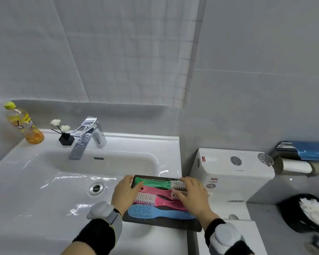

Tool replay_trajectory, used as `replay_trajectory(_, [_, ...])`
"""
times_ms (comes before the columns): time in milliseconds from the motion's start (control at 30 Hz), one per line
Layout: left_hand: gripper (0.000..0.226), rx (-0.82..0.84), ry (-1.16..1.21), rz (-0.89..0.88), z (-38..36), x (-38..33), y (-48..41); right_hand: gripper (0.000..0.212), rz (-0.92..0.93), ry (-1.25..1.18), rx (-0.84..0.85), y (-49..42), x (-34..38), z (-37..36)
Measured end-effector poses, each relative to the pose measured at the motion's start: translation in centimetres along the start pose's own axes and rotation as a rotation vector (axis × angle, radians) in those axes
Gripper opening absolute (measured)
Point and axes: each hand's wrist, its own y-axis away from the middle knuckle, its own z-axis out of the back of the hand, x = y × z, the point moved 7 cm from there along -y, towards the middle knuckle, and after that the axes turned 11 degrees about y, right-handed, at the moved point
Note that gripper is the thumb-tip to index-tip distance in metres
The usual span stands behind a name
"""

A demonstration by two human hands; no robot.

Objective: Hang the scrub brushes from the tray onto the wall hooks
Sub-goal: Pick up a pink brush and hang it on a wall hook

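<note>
Nothing hung yet: four scrub brushes [156,196] sit in the tray [160,222], 5 o'clock of the sink drain. Left hand [124,194] and right hand [192,195] lie spread on them, gripping none; no wall hooks visible

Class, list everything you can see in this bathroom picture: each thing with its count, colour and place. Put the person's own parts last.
Tray: 1, dark, sink's right edge.
Brushes: 4 on the tray; green, two pink, blue.
Sink: 1, white, left.
Faucet: 1, chrome, behind the basin.
Drain: 1, chrome, in the basin.
Bottle: 1, yellow, back left corner.
Flower holder: 1, black, white flowers, beside the faucet.
Toilet tank: 1, white, right of the sink.
Paper roll: 1, white, right wall.
Bin: 1, black, lower right.
Left hand: on the brushes' left ends.
Right hand: on their right ends.
</note>
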Motion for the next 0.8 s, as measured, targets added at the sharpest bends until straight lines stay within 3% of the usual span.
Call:
replay_trajectory(200, [0.045,0.056,0.035,0.197,-0.8,1.7,-0.6,0.06,-0.023,-0.003,0.045,-0.2,-0.2,-1.1])
replay_trajectory(800, [0.053,-0.067,0.249,0.271,-0.9,0.6,-1.8,0.065,-0.062,-0.013,0.095,-0.7,-0.1,-2.4])
